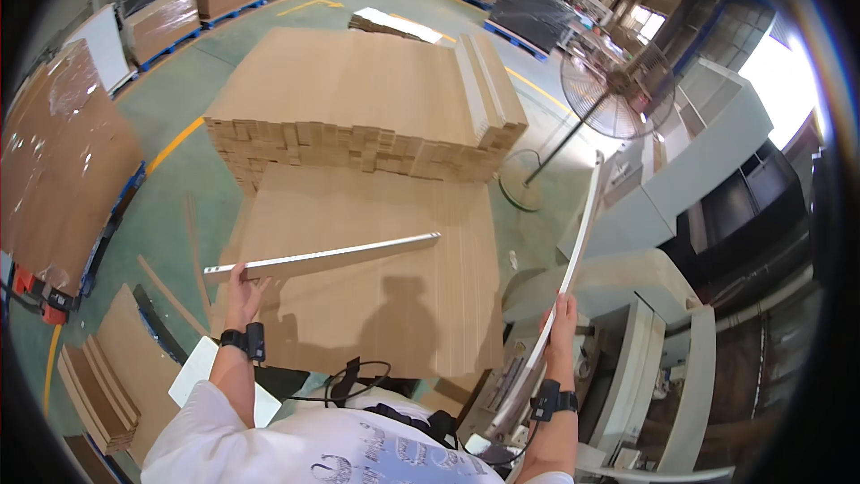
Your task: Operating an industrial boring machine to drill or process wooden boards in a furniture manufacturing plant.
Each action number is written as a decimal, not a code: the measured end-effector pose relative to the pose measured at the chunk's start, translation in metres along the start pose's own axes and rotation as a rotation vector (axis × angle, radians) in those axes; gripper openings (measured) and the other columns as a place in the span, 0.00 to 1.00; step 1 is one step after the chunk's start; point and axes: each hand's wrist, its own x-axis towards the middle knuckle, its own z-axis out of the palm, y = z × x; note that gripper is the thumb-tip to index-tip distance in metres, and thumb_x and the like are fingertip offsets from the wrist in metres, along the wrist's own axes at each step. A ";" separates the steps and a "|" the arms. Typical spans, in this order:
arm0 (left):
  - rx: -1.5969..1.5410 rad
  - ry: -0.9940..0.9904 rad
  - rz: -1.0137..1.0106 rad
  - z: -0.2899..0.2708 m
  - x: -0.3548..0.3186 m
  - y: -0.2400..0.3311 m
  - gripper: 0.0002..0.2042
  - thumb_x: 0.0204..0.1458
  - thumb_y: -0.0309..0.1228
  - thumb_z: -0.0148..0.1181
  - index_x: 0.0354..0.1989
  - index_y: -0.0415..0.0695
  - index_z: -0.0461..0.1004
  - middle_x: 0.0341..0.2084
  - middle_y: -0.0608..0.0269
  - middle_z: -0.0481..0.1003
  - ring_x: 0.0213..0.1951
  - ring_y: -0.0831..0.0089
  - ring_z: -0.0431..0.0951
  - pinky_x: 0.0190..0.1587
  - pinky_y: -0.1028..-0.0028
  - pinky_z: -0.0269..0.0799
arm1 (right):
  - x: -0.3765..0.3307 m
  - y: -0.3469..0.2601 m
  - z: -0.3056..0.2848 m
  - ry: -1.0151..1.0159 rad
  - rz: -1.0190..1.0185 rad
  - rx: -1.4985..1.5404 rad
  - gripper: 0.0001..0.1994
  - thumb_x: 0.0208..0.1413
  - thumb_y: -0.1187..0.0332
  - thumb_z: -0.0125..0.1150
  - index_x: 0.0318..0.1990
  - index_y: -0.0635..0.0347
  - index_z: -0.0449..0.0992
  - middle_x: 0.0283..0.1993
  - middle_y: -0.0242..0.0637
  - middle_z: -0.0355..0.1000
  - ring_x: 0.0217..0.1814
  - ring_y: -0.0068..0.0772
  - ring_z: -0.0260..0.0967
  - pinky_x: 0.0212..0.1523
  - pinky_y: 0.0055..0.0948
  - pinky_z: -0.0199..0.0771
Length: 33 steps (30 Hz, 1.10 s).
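Presently, the left hand (242, 294) is at the left edge of the low board stack (376, 202), and it pinches the white-edged strip (322, 255) near its left end; some fingers are spread a little below the strip, but the exact place of the thumb I cannot tell. The left forearm (235, 387) comes up from the near side of the stack, and it carries a black wrist device (256, 341). The white-edged strip extends across above the low board stack, toward its right part; whether it touches the surface, I cannot tell. The right hand (562, 315) is outside the right edge of the same stack, with its fingers curled around the long white strip (583, 215), which runs slanted beside that edge. The right forearm (555, 444) comes also from the near side. Behind the low board stack stands the tall board stack (340, 81).
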 end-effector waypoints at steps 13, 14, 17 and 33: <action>-0.009 -0.043 0.100 0.058 -0.007 -0.004 0.07 0.48 0.33 0.55 0.33 0.46 0.68 0.32 0.67 0.70 0.42 0.71 0.68 0.52 0.67 0.63 | 0.016 0.001 -0.035 0.196 0.060 0.383 0.10 0.51 0.59 0.53 0.29 0.51 0.60 0.17 0.27 0.60 0.10 0.20 0.53 0.09 0.18 0.50; 0.027 -0.173 0.107 0.040 0.004 -0.002 0.07 0.48 0.33 0.54 0.33 0.46 0.68 0.32 0.67 0.70 0.42 0.72 0.68 0.51 0.69 0.63 | 0.018 0.002 -0.030 0.153 0.035 0.415 0.11 0.50 0.58 0.53 0.27 0.51 0.61 0.16 0.26 0.59 0.10 0.19 0.52 0.10 0.18 0.51; 0.090 -0.224 0.208 0.076 0.006 -0.013 0.06 0.50 0.28 0.52 0.36 0.47 0.65 0.34 0.61 0.71 0.44 0.69 0.70 0.49 0.72 0.65 | 0.027 0.018 -0.043 0.220 0.072 0.352 0.12 0.48 0.56 0.54 0.22 0.46 0.59 0.13 0.21 0.53 0.09 0.15 0.49 0.09 0.15 0.48; 0.019 0.309 0.193 0.003 0.017 0.002 0.13 0.46 0.40 0.56 0.36 0.46 0.66 0.34 0.66 0.68 0.41 0.70 0.69 0.45 0.64 0.67 | -0.055 0.205 -0.039 0.371 0.251 -0.285 0.19 0.37 0.66 0.66 0.37 0.62 0.65 0.27 0.32 0.64 0.27 0.24 0.61 0.28 0.24 0.61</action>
